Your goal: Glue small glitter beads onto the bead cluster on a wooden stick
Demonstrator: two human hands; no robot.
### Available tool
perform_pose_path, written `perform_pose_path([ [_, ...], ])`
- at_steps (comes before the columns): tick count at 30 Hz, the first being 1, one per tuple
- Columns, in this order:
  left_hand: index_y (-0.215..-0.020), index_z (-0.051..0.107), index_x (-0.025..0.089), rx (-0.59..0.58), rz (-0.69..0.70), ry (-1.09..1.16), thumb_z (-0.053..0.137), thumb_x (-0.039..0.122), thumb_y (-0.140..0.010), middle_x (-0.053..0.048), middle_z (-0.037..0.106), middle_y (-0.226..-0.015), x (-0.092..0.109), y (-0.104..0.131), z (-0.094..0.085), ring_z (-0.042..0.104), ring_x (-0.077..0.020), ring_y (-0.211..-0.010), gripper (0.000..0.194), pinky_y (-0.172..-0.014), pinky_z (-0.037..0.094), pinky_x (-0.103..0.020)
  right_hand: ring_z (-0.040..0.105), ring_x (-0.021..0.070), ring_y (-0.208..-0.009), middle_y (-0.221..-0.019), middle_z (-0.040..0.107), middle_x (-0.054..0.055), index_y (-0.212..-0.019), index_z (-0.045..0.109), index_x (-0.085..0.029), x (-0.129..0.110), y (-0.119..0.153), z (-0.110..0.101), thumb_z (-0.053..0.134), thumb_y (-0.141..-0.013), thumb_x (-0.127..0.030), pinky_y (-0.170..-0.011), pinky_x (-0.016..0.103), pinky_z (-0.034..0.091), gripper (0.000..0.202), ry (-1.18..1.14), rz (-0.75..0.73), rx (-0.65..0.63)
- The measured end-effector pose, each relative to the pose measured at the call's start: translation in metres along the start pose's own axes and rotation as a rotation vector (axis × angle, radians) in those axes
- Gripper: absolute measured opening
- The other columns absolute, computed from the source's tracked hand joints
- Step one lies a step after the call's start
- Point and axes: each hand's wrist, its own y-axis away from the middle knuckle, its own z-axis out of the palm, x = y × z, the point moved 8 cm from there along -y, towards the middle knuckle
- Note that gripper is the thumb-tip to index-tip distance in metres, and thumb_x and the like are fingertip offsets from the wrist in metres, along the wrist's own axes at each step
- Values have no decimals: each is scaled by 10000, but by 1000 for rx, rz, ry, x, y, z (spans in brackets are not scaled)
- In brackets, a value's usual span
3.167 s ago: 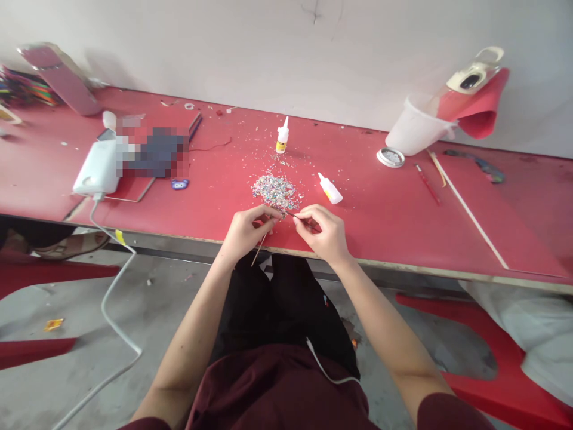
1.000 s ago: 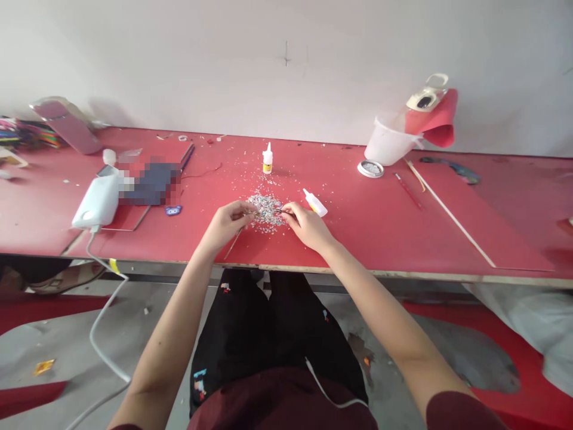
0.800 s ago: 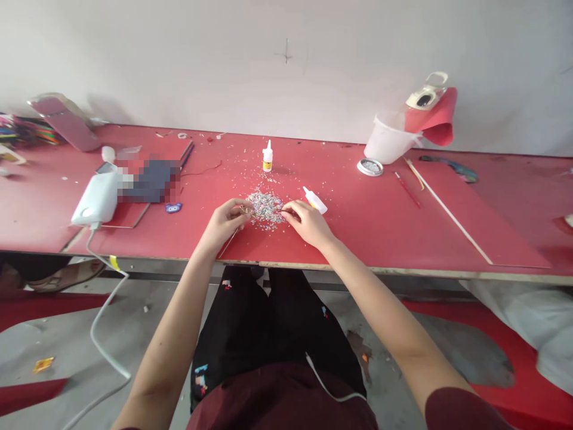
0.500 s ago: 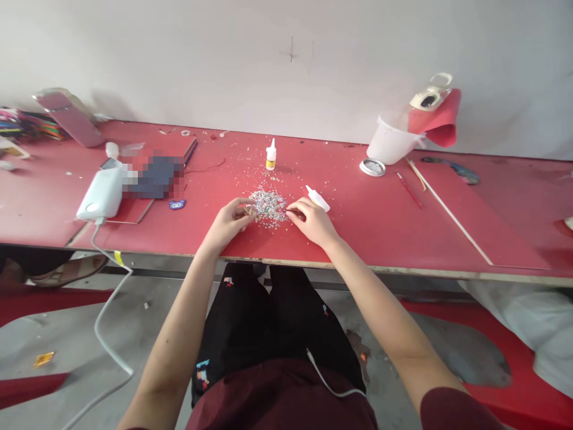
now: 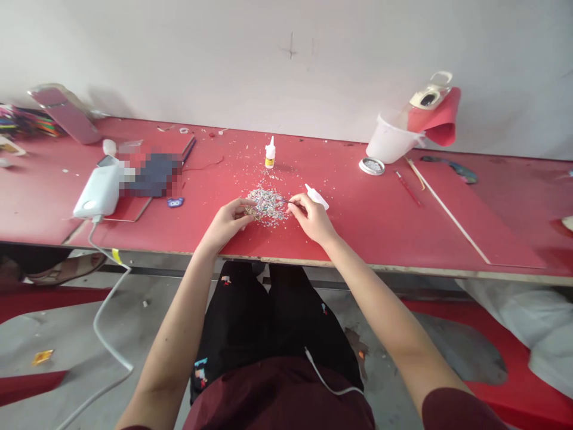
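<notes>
A small heap of tiny multicoloured sparkly pieces (image 5: 267, 206) lies on the red bench (image 5: 380, 227), near its front edge and straight ahead of the seated person. The heap sits directly between the two hands. The left hand (image 5: 228, 218) touches its left edge, fingers pinched on something small; what it is cannot be made out. The right hand (image 5: 310, 216) rests at the right edge, fingers pinched around a thin dark tool (image 5: 286, 203) pointing left into the heap. A small glue bottle (image 5: 317, 197) lies on its side just beyond the right hand.
</notes>
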Motion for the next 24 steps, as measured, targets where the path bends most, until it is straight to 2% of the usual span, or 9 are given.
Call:
perform_pose_path([
  [4, -1092, 650, 171, -6, -7, -8, 656, 308, -800, -11, 618, -748, 2, 1, 1, 482, -100, -593, 322, -545, 386, -218, 658, 184, -925, -978, 692, 48, -979, 574, -242, -12, 0, 15, 483, -964, -362, -839, 353, 517, 151, 15, -87, -155],
  [8, -1092, 648, 166, 11, -2, 2, 651, 310, -800, -14, 620, -752, 3, 2, 0, 476, -100, -578, 325, -533, 381, -217, 637, 178, -920, -989, 665, 50, -1006, 579, -241, -20, 2, 16, 478, -970, -347, -836, 338, 507, 150, 36, -149, -146],
  [13, -1082, 651, 168, 24, 6, -2, 652, 310, -795, -19, 626, -757, 2, 2, -1, 496, -106, -592, 320, -540, 394, -219, 617, 196, -963, -1009, 646, 61, -997, 584, -241, -18, 1, 24, 464, -977, -335, -855, 357, 489, 154, 129, -142, -219],
  [15, -1077, 653, 169, 23, 6, -1, 656, 317, -799, -31, 643, -801, 2, 2, -1, 508, -104, -606, 315, -548, 404, -220, 612, 193, -960, -1023, 643, 64, -1000, 571, -242, -16, -3, 22, 442, -985, -338, -846, 351, 488, 161, 106, -115, -185],
  [18, -1070, 653, 172, 30, 14, 5, 656, 312, -804, -38, 657, -843, 3, 2, -1, 515, -102, -616, 301, -566, 413, -224, 608, 174, -882, -942, 639, 51, -973, 553, -235, -12, -7, 14, 411, -993, -354, -799, 325, 488, 186, 50, -80, -85],
  [24, -1075, 649, 183, 25, -6, 22, 644, 257, -796, -21, 637, -763, 0, 1, -1, 480, -101, -561, 289, -522, 373, -227, 570, 147, -762, -914, 602, 43, -879, 594, -204, -4, -5, 5, 594, -899, -355, -710, 300, 486, 152, 78, -82, -17],
])
